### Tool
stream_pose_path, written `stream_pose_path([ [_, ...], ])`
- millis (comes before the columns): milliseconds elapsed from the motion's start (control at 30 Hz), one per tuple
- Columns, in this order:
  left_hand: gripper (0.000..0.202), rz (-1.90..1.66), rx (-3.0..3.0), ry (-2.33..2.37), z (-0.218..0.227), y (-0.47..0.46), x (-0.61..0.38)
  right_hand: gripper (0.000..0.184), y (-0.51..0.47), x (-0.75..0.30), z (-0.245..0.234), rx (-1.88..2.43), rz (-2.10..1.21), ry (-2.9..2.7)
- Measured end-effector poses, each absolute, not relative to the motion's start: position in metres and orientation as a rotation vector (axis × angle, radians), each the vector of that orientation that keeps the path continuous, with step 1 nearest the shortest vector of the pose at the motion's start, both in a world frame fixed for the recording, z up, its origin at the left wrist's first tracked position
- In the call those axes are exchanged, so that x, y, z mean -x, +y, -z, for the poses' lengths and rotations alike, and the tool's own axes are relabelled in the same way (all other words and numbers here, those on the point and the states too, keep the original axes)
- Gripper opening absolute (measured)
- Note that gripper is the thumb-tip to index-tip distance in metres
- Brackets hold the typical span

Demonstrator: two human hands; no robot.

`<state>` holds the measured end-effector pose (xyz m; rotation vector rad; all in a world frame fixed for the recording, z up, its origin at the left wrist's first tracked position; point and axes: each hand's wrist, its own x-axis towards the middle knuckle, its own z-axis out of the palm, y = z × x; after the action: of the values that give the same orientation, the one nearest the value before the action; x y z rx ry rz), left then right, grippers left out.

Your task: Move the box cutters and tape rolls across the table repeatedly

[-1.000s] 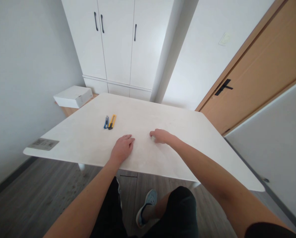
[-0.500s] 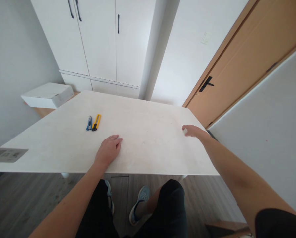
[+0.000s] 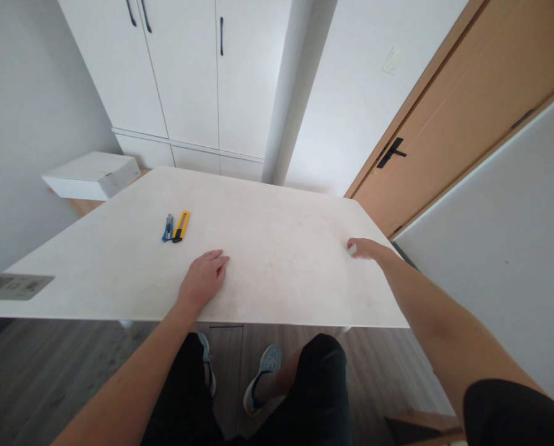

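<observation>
My left hand (image 3: 204,279) rests palm down on the white table (image 3: 277,288) near its front edge, its fingers loosely stretched and nothing seen in them. Beyond it lie a yellow utility knife (image 3: 182,224) with a black end and a smaller blue utility knife (image 3: 167,229), side by side. Near the table's right side, my right hand (image 3: 363,248) is closed around a small whitish block (image 3: 352,249). Only one end of this block shows; the fingers cover the rest, so its kind is unclear.
A white box (image 3: 91,173) stands beyond the table's far left side. A grey printed label (image 3: 17,287) lies at the near left corner. White cabinets (image 3: 188,80) line the back, and a wooden door (image 3: 463,105) is at the right.
My right hand has shifted slightly to the right and nearer with the whitish block. My left hand stays in place, and the view has tilted a little.
</observation>
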<state>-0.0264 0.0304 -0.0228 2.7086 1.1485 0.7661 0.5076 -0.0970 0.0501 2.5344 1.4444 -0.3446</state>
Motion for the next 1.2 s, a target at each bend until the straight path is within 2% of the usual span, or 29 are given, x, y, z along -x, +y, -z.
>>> stream_pose_path([
  [233, 0.040, -0.748, -2.708, 1.155, 0.022, 0.031, 0.026, 0.059, -0.098, -0.494, -0.061, -2.506, 0.480, 1.298],
  [333, 0.040, -0.738, -2.698, 1.153, 0.023, 0.031, 0.026, 0.078, -0.100, -0.486, -0.075, -2.502, 0.401, 1.251],
  [433, 0.039, -0.740, -2.680, 1.154, 0.023, 0.031, 0.027, 0.097, -0.103, -0.471, -0.089, -2.552, 0.159, 1.245],
  [467, 0.039, -0.743, -2.678, 1.156, 0.023, 0.031, 0.027, 0.096, -0.104, -0.462, -0.092, -2.586, 0.080, 1.283],
  [533, 0.039, -0.748, -2.685, 1.151, 0.022, 0.031, 0.027, 0.077, -0.110, -0.439, -0.089, -2.645, -0.005, 1.476],
  [600, 0.040, -0.748, -2.698, 1.136, 0.022, 0.031, 0.026, 0.051, -0.120, -0.406, -0.075, -2.645, 0.028, 1.777],
  [667, 0.040, -0.747, -2.708, 1.127, 0.022, 0.030, 0.026, 0.039, -0.132, -0.371, -0.052, -2.587, 0.116, 2.064],
  [733, 0.040, -0.749, -2.716, 1.136, 0.022, 0.030, 0.026, 0.039, -0.144, -0.338, -0.028, -2.553, 0.096, 2.228],
  [867, 0.039, -0.749, -2.738, 1.141, 0.023, 0.030, 0.026, 0.040, -0.158, -0.302, 0.000, -2.685, -0.066, 2.212],
  [1200, 0.035, -0.704, -2.648, 1.205, 0.016, 0.023, 0.024, 0.035, -0.135, -0.289, -0.002, -2.691, -0.131, 2.253],
])
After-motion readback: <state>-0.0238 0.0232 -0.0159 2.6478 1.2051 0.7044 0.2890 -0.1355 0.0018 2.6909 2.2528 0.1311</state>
